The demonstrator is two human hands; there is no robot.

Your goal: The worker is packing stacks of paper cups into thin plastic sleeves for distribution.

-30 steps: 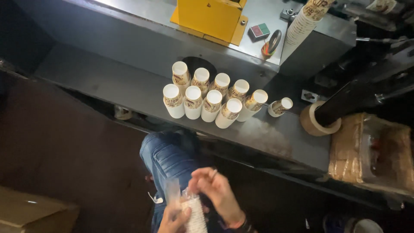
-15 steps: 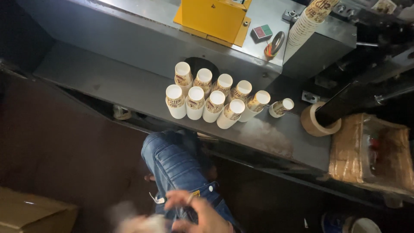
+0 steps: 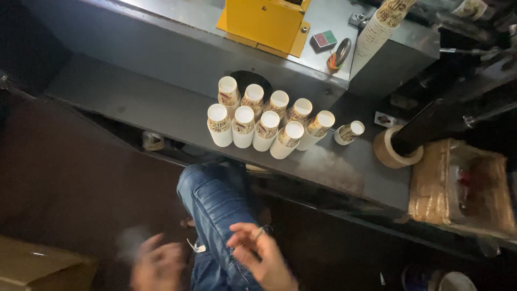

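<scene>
You are hovering both hands over your denim knee (image 3: 215,199), well below the paper cup stacks (image 3: 264,121) on the grey steel shelf (image 3: 134,102). Left hand (image 3: 156,267) is blurring, grip unreadable; right hand (image 3: 264,256) is curling loosely, empty. Risk: a careless upward reach could topple the light, tapered, glossy stacks.

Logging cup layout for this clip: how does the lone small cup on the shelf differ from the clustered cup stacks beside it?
The lone cup lies tipped on its side, mouth toward the camera; the cup stacks stand upright. The lone cup sits apart to the right, near the tape roll; the cup stacks are packed in two touching rows. The lone cup looks shorter than the cup stacks. Both are white paper with a brown printed pattern, on the same grey shelf.
</scene>
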